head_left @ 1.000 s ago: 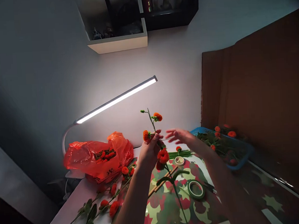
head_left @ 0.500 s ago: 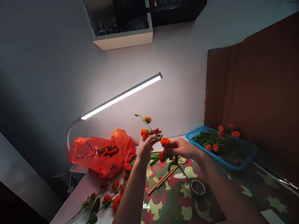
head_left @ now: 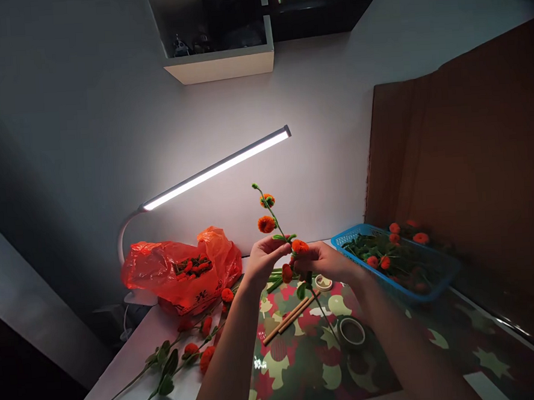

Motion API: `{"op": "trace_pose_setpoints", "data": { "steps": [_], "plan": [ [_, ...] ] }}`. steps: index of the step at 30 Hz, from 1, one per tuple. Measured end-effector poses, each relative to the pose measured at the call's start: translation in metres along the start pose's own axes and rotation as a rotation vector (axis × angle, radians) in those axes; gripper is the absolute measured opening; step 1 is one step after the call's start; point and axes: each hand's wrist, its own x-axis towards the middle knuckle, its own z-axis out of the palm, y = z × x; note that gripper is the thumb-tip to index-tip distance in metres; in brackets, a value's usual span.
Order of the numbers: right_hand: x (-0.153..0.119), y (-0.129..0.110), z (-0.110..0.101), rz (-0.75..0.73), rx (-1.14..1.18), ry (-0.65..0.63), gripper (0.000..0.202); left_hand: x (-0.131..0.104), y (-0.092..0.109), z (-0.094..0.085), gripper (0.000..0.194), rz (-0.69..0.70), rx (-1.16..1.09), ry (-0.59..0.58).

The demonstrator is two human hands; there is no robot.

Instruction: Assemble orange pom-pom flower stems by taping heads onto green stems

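Observation:
Both hands hold an artificial flower stem point(head_left: 267, 225) upright above the mat; it carries several fuzzy orange blossoms, small green leaves and a green bud at its tip. My left hand point(head_left: 267, 259) pinches the stem at a pair of small leaves, below the upper blossoms. Close beside it, my right hand point(head_left: 327, 261) has its fingers closed round the stem at a lower orange blossom; its fingertips are partly hidden. The bare lower stem slants down towards a dark roll of tape point(head_left: 351, 332). Two brown sticks point(head_left: 292, 320) lie under the hands, near a small pale roll point(head_left: 323, 282).
A red plastic bag point(head_left: 177, 290) with orange pieces stands left, beside finished-looking flower stems point(head_left: 169, 369). At right is a blue basket point(head_left: 348, 237) of flowers and leaves, before a cardboard panel point(head_left: 464, 170). A lit lamp point(head_left: 220, 168) reaches over; camouflage-patterned mat point(head_left: 305, 373) covers the table.
The flower stem has risen and turned more upright. My left hand has gone from spread fingers to a pinch on the stem, nearer my right hand. The camera view has shifted slightly.

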Motion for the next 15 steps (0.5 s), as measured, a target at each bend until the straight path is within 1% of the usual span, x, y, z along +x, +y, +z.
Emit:
{"op": "trace_pose_setpoints", "data": {
  "steps": [4,7,8,9,11,12,13,14,15],
  "plan": [
    [0.001,0.001,0.0,-0.026,0.019,0.041,0.033,0.001,-0.003,-0.001,0.025,0.01,-0.028,0.035],
    [0.004,0.002,-0.001,-0.019,0.003,0.06,0.034,0.003,-0.005,-0.003,0.027,0.005,-0.081,0.097],
    [0.004,0.002,-0.001,-0.02,-0.022,0.098,0.035,0.004,-0.006,-0.004,0.028,0.007,-0.107,0.133],
    [0.005,0.002,-0.003,-0.032,-0.062,0.164,0.035,0.005,-0.007,-0.005,0.029,0.012,-0.135,0.172],
    [0.004,0.003,-0.008,-0.073,-0.165,0.343,0.037,0.007,-0.009,-0.009,0.031,0.018,-0.189,0.251],
    [0.003,0.003,-0.011,-0.079,-0.217,0.412,0.038,0.008,-0.01,-0.011,0.031,0.018,-0.21,0.282],
    [0.0,0.003,-0.016,-0.064,-0.263,0.44,0.039,0.009,-0.011,-0.013,0.032,0.014,-0.226,0.305],
    [-0.003,0.004,-0.021,-0.025,-0.292,0.417,0.041,0.01,-0.012,-0.014,0.032,0.008,-0.238,0.316],
    [-0.006,0.004,-0.026,0.034,-0.306,0.339,0.043,0.011,-0.012,-0.016,0.032,0.002,-0.247,0.321]
  ]
}}
